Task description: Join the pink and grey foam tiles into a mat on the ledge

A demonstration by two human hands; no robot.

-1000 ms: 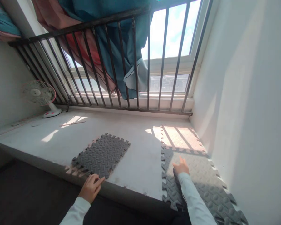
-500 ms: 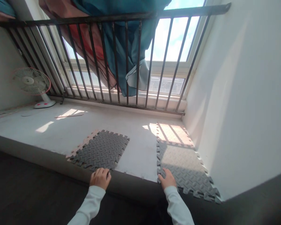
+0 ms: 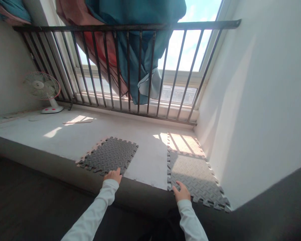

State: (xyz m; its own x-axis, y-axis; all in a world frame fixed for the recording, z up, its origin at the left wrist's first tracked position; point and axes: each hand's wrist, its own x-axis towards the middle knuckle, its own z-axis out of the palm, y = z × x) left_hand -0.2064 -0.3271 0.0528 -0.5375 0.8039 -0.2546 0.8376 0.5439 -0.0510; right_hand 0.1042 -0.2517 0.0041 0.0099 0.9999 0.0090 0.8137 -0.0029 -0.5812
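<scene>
A stack of foam mats, with a dark grey one (image 3: 112, 154) on top and a pinkish edge showing at its left, lies on the white ledge. My left hand (image 3: 113, 175) is at the stack's front right corner, its fingers closed on the grey mat's edge. Farther right, a second grey mat (image 3: 195, 174) lies against the wall, joined at its back to a pink mat (image 3: 184, 144) in sunlight. My right hand (image 3: 182, 191) rests at the front left corner of that second mat, thumb and fingers apart.
A small fan (image 3: 42, 87) stands at the ledge's left end. Behind the ledge (image 3: 150, 157) runs a dark metal railing (image 3: 130, 27), with a blue and pink curtain (image 3: 130, 60) hanging at the window. A thin stick (image 3: 77, 122) lies near the fan. A white wall (image 3: 261, 110) rises at the right.
My left hand has moved up and slightly right onto the stack's front corner. My right hand has barely moved. The whole view has shifted a little.
</scene>
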